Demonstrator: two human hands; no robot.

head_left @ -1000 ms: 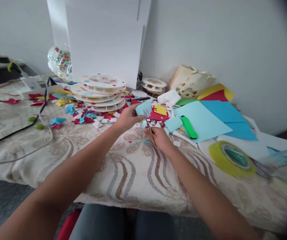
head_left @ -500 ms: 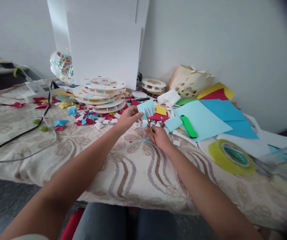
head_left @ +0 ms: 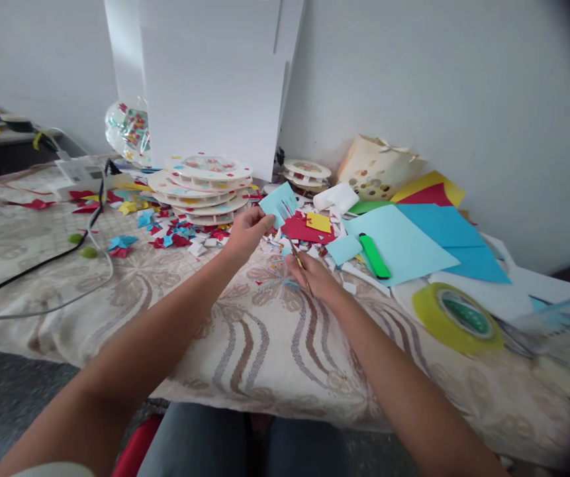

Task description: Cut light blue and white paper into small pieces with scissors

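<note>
Between thumb and fingers, my left hand (head_left: 249,232) pinches a small light-blue piece of paper (head_left: 279,201), whose right side is slit into narrow strips. My right hand (head_left: 317,275) is closed around a pair of scissors (head_left: 298,258). The blades point up and away, just below the paper and apart from it. Beneath both hands, thin blue snippets lie on the patterned tablecloth (head_left: 259,371). Beyond the scissors is a red paper (head_left: 302,229) with a small yellow piece (head_left: 318,222) on top.
To the right lie light-blue sheets (head_left: 414,245), a green cutter (head_left: 374,256), blue sheets (head_left: 463,242) and a yellow tape roll (head_left: 421,310). White decorated discs (head_left: 210,169) are stacked at the back, before a white board (head_left: 210,79). A black cable (head_left: 41,265) crosses the left, near coloured paper stars (head_left: 123,242).
My left hand has drawn the light-blue paper left and up, tilting it away from the scissors. The right hand stays nearly in place, and the blades no longer overlap the paper.
</note>
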